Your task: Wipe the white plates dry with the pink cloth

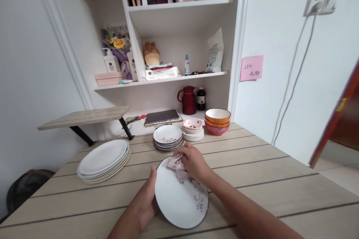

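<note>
A white plate (176, 198) with a dark rim and a brown floral pattern is tilted toward me above the table. My left hand (147, 198) grips its left edge, thumb up along the rim and the other fingers hidden behind it. A pale pink cloth (177, 166) is bunched in my right hand (193, 160), pressed against the upper part of the plate's face. Just beyond the plate stands a stack of similar patterned plates (168, 135).
Large white oval plates (103, 158) are stacked at left, near a small raised shelf (84, 116). Small dishes (193, 130) and orange and red bowls (217, 121) stand at the back right. Behind them are a laptop (162, 116), a red jug (189, 101) and a dark bottle (201, 99).
</note>
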The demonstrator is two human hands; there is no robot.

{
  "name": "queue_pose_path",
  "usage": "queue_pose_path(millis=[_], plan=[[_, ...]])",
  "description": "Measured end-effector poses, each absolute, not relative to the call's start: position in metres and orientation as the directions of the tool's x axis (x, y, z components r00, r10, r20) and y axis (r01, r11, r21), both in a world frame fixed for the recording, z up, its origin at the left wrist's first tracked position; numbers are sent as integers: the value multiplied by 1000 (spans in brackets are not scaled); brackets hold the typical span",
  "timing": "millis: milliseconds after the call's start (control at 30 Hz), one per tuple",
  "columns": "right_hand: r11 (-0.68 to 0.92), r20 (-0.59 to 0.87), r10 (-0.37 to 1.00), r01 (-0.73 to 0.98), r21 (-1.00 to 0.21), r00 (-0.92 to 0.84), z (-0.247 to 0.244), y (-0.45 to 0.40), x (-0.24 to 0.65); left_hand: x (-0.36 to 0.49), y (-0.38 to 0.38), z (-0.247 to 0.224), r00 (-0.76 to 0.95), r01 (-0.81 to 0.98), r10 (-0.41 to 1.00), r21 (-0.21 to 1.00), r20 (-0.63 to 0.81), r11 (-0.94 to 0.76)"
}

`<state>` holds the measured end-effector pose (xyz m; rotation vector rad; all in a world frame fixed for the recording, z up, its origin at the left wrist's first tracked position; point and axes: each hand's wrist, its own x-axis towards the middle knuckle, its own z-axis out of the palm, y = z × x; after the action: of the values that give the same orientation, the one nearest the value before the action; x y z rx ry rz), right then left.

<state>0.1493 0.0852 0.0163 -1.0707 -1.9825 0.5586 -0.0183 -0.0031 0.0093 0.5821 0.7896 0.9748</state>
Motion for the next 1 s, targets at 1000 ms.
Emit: queue_pose_path(millis=[1000], plan=[[746, -94, 627, 631, -213, -773, 64, 35, 170, -21, -2, 7, 375, -496, 877, 735, -299, 463]])
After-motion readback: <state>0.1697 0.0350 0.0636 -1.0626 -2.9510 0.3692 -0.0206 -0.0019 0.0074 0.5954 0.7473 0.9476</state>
